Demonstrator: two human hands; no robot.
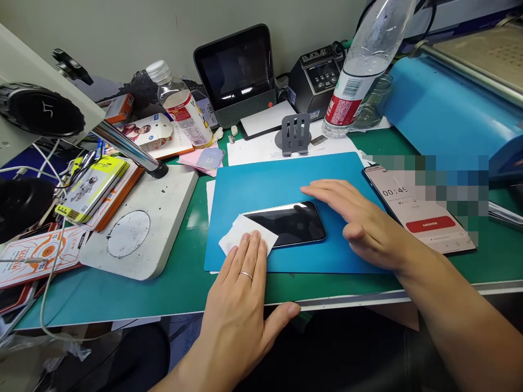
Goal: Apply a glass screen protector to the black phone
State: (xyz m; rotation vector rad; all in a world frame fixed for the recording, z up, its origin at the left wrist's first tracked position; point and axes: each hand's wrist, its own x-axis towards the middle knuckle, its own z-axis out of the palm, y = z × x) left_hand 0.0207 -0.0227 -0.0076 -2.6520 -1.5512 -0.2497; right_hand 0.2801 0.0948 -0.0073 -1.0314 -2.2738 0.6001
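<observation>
A smartphone [295, 223] with a dark screen lies face up on a blue mat [261, 179]. Over its left end is a white wipe [241, 234], and my left hand [241, 294] presses it down with flat, outstretched fingers, the thumb spread to the side. A ring shows on one of those fingers. Just right of the phone, my right hand [368, 223] hovers over the mat, holding nothing, its fingers extended and the thumb apart. The phone's left end is hidden under the wipe and fingers.
Right of the mat lies another phone [425, 218] with a timer on its lit screen. A grey phone stand [296, 133], a tilted plastic bottle [355, 81] and a smart display [237, 71] stand behind. At left are a white stand base [163, 228] and stacked boxes [92, 188].
</observation>
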